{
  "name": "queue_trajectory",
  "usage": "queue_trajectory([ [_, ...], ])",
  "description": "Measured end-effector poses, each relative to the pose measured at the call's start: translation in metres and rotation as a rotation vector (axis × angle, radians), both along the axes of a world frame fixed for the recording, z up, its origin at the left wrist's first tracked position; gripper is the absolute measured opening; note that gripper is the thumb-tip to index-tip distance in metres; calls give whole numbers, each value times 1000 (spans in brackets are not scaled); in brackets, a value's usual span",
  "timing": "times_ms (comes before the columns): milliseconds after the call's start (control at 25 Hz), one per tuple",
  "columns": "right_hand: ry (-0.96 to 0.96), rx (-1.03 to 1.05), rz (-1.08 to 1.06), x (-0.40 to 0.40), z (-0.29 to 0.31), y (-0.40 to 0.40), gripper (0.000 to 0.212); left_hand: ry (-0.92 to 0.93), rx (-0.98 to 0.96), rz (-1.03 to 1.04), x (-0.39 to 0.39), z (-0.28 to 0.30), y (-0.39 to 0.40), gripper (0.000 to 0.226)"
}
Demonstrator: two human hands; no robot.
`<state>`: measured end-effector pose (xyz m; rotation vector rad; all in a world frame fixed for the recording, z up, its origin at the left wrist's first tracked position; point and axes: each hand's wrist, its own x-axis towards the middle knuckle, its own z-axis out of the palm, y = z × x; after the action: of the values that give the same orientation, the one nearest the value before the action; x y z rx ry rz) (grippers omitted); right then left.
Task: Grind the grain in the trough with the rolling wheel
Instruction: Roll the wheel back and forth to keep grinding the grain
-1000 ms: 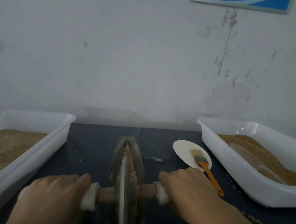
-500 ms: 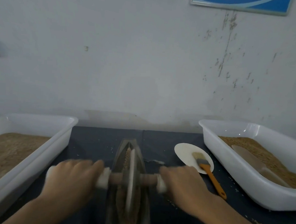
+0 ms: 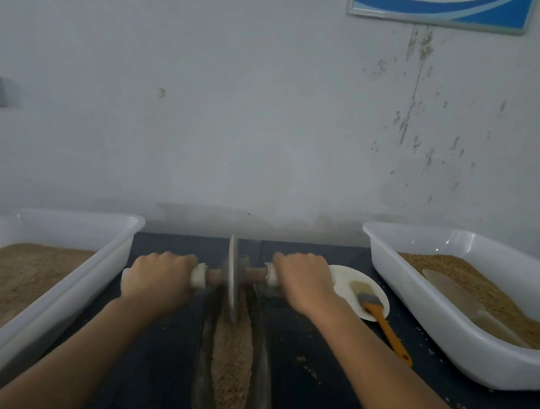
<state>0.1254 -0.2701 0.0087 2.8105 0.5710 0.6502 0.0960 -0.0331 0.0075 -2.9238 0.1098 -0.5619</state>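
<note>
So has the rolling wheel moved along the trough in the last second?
Yes. The rolling wheel rolled away from the person toward the trough's far end, now level with the paper plate.

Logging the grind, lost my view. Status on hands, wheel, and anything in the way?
Left hand and right hand grip the axle. Wheel at far end of trough, grain behind it. Brush beside, clear.

Dark tabletop fills lower frame, w/ loose grains scattered lower right. Directly on it: white bin at left edge, white bin at right edge, both w/ brown grain. Long metal trough runs down center bottom. White plate right of center; orange-handled brush lies across it, handle end on the top.
</note>
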Motion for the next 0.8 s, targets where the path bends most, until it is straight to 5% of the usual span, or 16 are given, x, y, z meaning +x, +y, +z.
queue_trajectory([
  [160,131,5,89,-44,-16,-21,23,-24,12,-98,-41,-21,13,23],
  [360,435,2,108,-103,-23,-51,24,-197,-7,-494,-95,-30,25,69],
  [480,264,48,146,-84,-27,-44,28,-78,108,-274,-76,-26,18,50],
  [600,76,21,67,-25,-17,-23,27,-163,121,-59,-23,-12,8,26],
  [800,138,101,-18,-6,-17,-22,24,-118,163,-44,-5,3,-3,21],
])
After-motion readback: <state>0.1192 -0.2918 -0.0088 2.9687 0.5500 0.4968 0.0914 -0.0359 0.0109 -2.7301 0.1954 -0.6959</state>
